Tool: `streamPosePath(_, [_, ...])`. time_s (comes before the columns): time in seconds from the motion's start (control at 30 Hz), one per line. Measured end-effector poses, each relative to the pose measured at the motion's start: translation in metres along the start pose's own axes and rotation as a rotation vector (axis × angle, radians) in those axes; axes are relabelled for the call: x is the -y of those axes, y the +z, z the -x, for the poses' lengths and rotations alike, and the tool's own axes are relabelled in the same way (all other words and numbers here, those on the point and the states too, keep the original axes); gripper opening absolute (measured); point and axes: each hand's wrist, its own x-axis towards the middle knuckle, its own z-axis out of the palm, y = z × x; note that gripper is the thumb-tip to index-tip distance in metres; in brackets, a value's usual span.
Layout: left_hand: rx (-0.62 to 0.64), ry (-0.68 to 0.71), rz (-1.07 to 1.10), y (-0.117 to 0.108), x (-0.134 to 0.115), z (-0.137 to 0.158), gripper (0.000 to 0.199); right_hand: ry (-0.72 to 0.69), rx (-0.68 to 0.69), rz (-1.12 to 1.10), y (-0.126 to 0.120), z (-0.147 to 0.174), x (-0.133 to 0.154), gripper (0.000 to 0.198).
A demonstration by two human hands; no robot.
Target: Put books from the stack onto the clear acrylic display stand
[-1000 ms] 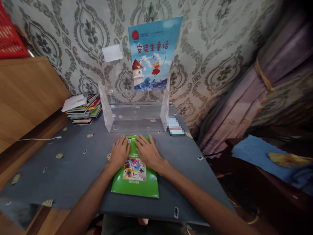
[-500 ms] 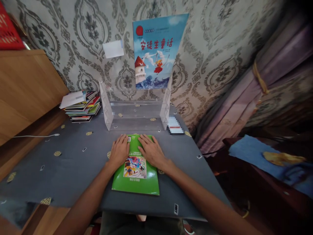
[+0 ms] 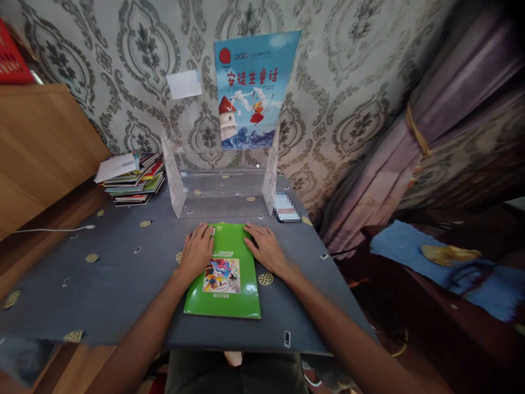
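Note:
A green book point(image 3: 240, 304) with a colourful picture on its cover lies flat on the table in front of me, its print upside down to my view. My left hand point(image 3: 197, 249) rests with extended fingers over the book's upper left edge. On the other side, my right hand point(image 3: 268, 249) lies open at the upper right edge, fingertips touching the cover's corner. Beyond them stands a clear acrylic rack point(image 3: 174, 180). A blue picture book point(image 3: 250, 93) leans upright in the rack's upper right part.
A stack of books point(image 3: 133, 180) sits at the back left, with a white cable point(image 3: 57, 229) nearer me. A phone point(image 3: 287, 208) with a blurred screen lies right of the rack. Curtains point(image 3: 381, 148) hang at right above a blue cloth point(image 3: 410, 257). A paper point(image 3: 184, 84) shows before the wall.
My right hand has slid rightward from the cover to the book's right edge, uncovering more green. My left hand stays at the left edge. The whole view has shifted slightly.

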Motion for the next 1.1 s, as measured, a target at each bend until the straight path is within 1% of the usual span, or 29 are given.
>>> streamPosePath(0.2, [-0.007,0.118,0.000,0.000,0.000,0.000,0.036,-0.024,-0.024,-0.075,0.003,-0.001,-0.007,0.040])
streamPosePath(0.4, [0.049,0.239,0.024,0.000,-0.002,-0.005,0.038,-0.034,-0.059,-0.147,0.005,-0.001,-0.011,0.038])
streamPosePath(0.5, [0.080,0.320,0.089,0.001,-0.011,-0.006,0.038,-0.025,-0.060,-0.149,0.005,-0.002,-0.013,0.039])
streamPosePath(0.6, [0.137,0.427,0.150,0.000,-0.026,-0.008,0.038,-0.014,-0.051,-0.156,0.006,-0.003,-0.018,0.040])
streamPosePath(0.73, [0.224,0.566,0.177,-0.006,-0.043,-0.013,0.040,-0.053,-0.055,-0.217,0.006,-0.005,-0.028,0.041])
streamPosePath(0.87, [0.233,0.590,0.189,-0.009,-0.048,-0.015,0.041,-0.066,-0.020,-0.276,0.003,-0.005,-0.035,0.042])
streamPosePath(1.1, [0.210,0.601,0.174,-0.002,-0.047,-0.013,0.040,-0.029,0.046,-0.314,-0.006,-0.003,-0.033,0.043])
